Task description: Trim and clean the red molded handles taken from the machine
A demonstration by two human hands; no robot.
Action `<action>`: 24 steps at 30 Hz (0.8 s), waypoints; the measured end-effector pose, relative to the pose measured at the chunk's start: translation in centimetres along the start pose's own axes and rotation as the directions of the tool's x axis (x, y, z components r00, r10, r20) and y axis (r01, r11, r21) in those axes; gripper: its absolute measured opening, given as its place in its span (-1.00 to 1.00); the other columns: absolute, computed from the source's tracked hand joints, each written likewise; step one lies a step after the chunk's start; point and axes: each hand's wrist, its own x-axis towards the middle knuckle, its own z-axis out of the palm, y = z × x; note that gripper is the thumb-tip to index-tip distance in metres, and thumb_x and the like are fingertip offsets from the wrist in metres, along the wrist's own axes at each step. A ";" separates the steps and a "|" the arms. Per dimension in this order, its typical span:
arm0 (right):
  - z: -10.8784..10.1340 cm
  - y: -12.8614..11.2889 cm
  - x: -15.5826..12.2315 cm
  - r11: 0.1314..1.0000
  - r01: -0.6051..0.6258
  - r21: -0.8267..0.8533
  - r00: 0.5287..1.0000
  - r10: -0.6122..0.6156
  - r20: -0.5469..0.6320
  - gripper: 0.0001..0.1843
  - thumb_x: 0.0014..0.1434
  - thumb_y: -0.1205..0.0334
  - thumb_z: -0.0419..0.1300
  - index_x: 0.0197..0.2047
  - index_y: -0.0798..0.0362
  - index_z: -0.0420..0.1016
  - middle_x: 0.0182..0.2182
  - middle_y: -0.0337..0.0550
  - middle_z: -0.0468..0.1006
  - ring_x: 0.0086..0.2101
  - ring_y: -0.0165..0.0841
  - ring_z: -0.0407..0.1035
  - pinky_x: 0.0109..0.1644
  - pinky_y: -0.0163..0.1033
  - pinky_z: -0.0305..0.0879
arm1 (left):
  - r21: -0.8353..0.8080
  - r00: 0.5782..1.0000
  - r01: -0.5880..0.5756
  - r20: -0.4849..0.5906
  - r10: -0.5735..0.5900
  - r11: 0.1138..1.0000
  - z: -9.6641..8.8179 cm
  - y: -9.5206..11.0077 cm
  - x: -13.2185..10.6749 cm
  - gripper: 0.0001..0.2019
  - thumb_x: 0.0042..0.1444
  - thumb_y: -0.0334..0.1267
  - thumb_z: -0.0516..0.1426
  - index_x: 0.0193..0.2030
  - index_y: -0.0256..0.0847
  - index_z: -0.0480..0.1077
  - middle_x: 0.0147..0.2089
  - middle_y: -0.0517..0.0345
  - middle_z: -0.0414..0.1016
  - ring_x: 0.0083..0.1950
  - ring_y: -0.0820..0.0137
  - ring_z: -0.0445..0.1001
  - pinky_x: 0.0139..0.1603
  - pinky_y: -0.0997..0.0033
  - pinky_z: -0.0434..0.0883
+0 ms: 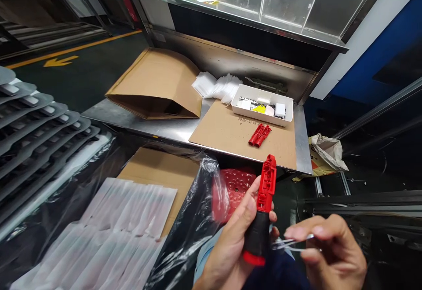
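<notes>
- The left hand point(227, 246) is closed in a narrow grip around a red-and-black handle point(260, 219), which is held upright, with the black lower part wrapped and the red upper end left free.
- The right hand point(329, 250) is pinched narrowly on a thin clear strip point(286, 244) with a bright metal tip. The strip is held at the handle's side; whether they are touching cannot be told.
- Directly behind the grip, a red dimpled piece point(234, 191) is seen beside clear plastic film point(187, 219).
- Beyond the grip, a stainless steel counter point(132, 125) carries a cardboard sheet point(231, 131), with paired red moulded parts point(260, 135) and a white tray point(262, 105) on it.
- Left of the grip, white paper sleeves point(115, 224) are laid out, and stacked dark trays point(33, 122) are seen further out.
</notes>
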 end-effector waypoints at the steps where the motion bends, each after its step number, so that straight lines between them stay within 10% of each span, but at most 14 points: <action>1: -0.2 -0.1 0.1 0.997 -0.037 0.063 0.998 0.040 -0.044 -0.80 0.20 0.32 0.29 -0.10 -0.04 0.47 -0.37 -0.21 0.65 -0.35 -0.33 0.59 -0.26 -0.26 0.62 | -0.008 1.000 0.002 -0.006 -0.002 1.000 0.1 0.0 0.0 -0.48 0.22 -0.20 0.19 0.31 -0.05 0.23 -0.19 0.01 0.50 -0.25 0.42 0.47 -0.18 0.40 0.47; 24: 0.4 0.3 -1.4 0.951 0.143 -0.274 0.990 -0.132 0.058 -0.64 0.09 0.50 0.32 -0.05 0.03 0.45 -0.29 -0.05 0.68 -0.28 -0.19 0.61 -0.26 -0.15 0.63 | 0.047 1.000 0.021 0.011 -0.022 0.999 0.3 -0.2 0.1 -0.48 0.29 -0.14 0.10 0.36 0.04 0.12 -0.29 0.08 0.51 -0.32 0.46 0.46 -0.21 0.48 0.41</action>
